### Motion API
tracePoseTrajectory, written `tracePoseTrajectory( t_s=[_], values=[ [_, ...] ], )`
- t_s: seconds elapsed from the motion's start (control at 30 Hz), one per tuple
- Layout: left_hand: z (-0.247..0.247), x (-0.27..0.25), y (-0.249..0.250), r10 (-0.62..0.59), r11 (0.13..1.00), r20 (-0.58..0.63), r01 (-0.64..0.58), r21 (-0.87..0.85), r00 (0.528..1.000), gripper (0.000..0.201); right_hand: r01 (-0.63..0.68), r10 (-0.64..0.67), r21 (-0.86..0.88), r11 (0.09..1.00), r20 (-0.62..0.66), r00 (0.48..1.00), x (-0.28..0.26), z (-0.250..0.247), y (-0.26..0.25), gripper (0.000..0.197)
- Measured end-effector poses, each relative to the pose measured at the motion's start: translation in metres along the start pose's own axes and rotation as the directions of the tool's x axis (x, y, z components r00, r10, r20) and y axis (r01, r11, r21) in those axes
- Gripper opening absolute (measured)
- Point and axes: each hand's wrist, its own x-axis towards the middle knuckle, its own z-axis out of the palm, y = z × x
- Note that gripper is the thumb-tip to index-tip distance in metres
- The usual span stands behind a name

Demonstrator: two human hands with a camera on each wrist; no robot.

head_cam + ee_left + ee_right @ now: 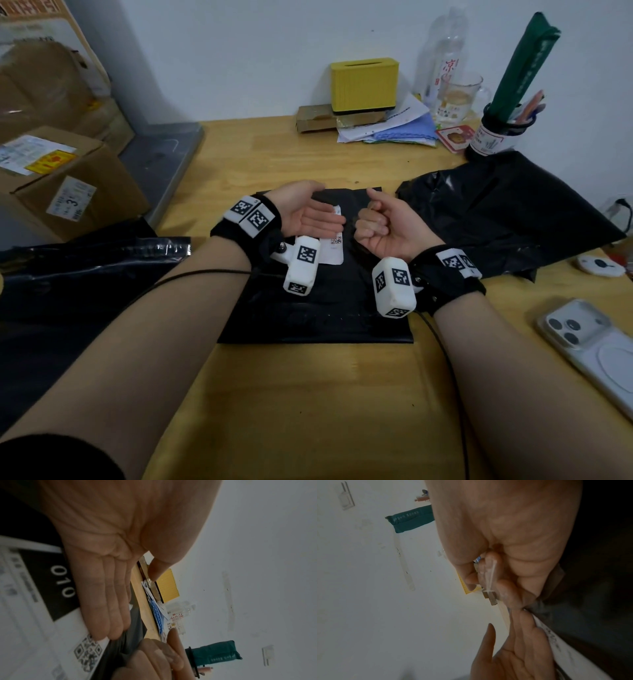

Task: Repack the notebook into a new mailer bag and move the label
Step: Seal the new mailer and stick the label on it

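Observation:
A flat black mailer bag [308, 315] lies on the wooden table [308, 411] in front of me. A white label [334, 253] with a QR code sits on its upper part, seen close in the left wrist view as the label [34, 615]. My left hand [308, 216] is open over the label with straight fingers [102, 601] held together. My right hand [376, 226] hovers just to its right, curled like a fist with the thumb up. A thin pale strip [490, 577] runs between its curled fingers [505, 592]. No notebook is in sight.
A crumpled black bag [496, 205] lies at the right and another black bag [85, 267] at the left. A phone [589, 346] rests face down near the right edge. Cardboard boxes [61, 178] stand at the left; a yellow box [364, 84], papers and a pen cup [496, 133] line the wall.

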Motion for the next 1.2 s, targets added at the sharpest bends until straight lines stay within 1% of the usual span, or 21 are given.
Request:
tracePoseTrajectory(
  t_s=[0.1, 0.2, 0.4, 0.47, 0.57, 0.67, 0.73, 0.77, 0.87, 0.93, 1.03, 1.2],
  values=[
    [0.002, 0.006, 0.004, 0.008, 0.999, -0.027, -0.009, -0.045, 1.0, 0.048, 0.001, -0.001, -0.007, 1.0, -0.001, 1.0, 0.0, -0.001, 0.0, 0.056],
    [0.003, 0.011, 0.009, 0.044, 0.991, -0.069, -0.053, -0.126, 0.997, 0.046, 0.0, 0.0, -0.002, 1.0, -0.002, 1.0, 0.0, -0.001, 0.0, 0.056],
    [0.004, 0.023, 0.011, 0.129, 0.955, -0.141, -0.161, -0.248, 0.982, 0.052, -0.003, 0.003, -0.011, 1.0, -0.002, 1.0, 0.001, 0.0, 0.001, 0.056],
    [0.0, 0.028, 0.01, 0.174, 0.94, -0.195, -0.221, -0.259, 0.965, 0.055, -0.008, 0.008, -0.001, 1.0, -0.002, 1.0, 0.0, 0.001, 0.001, 0.055],
    [-0.011, 0.035, 0.008, 0.246, 0.923, -0.296, -0.317, -0.22, 0.923, 0.054, -0.012, 0.012, 0.007, 1.0, 0.001, 1.0, -0.002, 0.002, 0.001, 0.052],
    [-0.022, 0.035, 0.004, 0.291, 0.908, -0.331, -0.369, -0.201, 0.898, 0.051, -0.018, 0.018, 0.006, 1.0, 0.012, 1.0, -0.002, 0.002, 0.002, 0.052],
    [-0.028, 0.029, 0.0, 0.302, 0.896, -0.325, -0.383, -0.224, 0.896, 0.05, -0.02, 0.02, 0.003, 1.0, 0.014, 1.0, -0.001, 0.002, 0.001, 0.052],
    [-0.031, 0.024, -0.001, 0.301, 0.888, -0.307, -0.383, -0.255, 0.903, 0.05, -0.019, 0.019, 0.002, 1.0, 0.013, 1.0, 0.0, 0.002, 0.001, 0.052],
    [-0.035, 0.006, -0.007, 0.283, 0.84, -0.167, -0.328, -0.432, 0.944, 0.049, -0.02, 0.02, -0.003, 1.0, 0.013, 1.0, 0.0, 0.002, 0.001, 0.052],
    [-0.033, -0.002, -0.015, 0.271, 0.845, -0.082, -0.277, -0.457, 0.959, 0.051, -0.018, 0.018, -0.007, 1.0, 0.013, 1.0, 0.001, 0.001, 0.002, 0.051],
    [-0.027, -0.008, -0.028, 0.227, 0.915, -0.028, -0.223, -0.336, 0.974, 0.058, -0.016, 0.016, -0.008, 1.0, 0.015, 1.0, 0.001, 0.001, 0.002, 0.051],
    [-0.022, -0.018, -0.031, 0.198, 0.975, -0.064, -0.203, -0.094, 0.978, 0.057, -0.008, 0.009, -0.02, 1.0, 0.013, 1.0, -0.001, 0.0, 0.001, 0.05]
  ],
)
